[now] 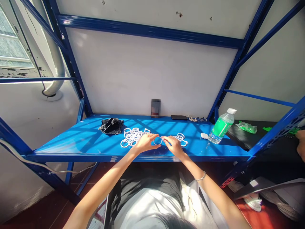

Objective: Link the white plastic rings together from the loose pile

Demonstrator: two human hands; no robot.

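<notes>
Between my two hands is a white plastic ring [154,142], held a little above the blue shelf [78,140]. My left hand [147,142] grips its left side with thumb and fingers. The fingertips of my right hand [173,145] pinch its right edge, where a small tab seems to stick out. A heap of similar white rings [131,136] lies just left of and behind my left hand. On the other side, a smaller group of white rings [182,138] lies beside my right hand, partly hidden by it.
A crumpled black plastic bag [111,126] lies at the left. Along the back are a dark upright object [155,108], a black phone [179,117] and a coiled cable [197,119]. A water bottle [221,126] and a white case [204,135] stand right. Another person's hand [301,144] shows at the far right.
</notes>
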